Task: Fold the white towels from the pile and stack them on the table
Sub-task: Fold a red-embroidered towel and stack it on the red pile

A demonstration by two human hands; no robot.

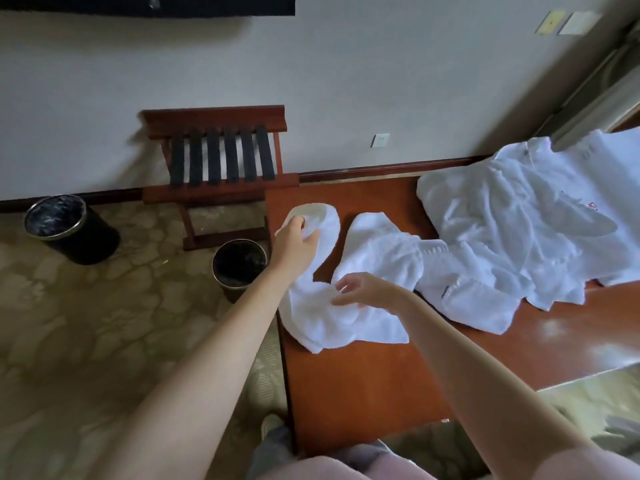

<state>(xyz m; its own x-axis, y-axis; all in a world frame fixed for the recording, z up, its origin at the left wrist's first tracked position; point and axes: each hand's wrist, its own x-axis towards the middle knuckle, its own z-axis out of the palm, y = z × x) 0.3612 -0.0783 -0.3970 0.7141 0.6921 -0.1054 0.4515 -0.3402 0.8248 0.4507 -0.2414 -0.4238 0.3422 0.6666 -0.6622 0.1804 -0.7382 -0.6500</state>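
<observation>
The left hand point(298, 242) grips the towel point(346, 327) by its far-left end; the right hand point(367, 291) hovers above it, fingers loose and apart. The cloth looks soft, light and limp, so it is best taken by its corners.

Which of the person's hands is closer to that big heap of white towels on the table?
Right. The right hand is over the spread towel, on the side toward the heap; the left hand grips that towel's end farther left.

The towel pile point(519, 220) is cut off at the right edge.
</observation>
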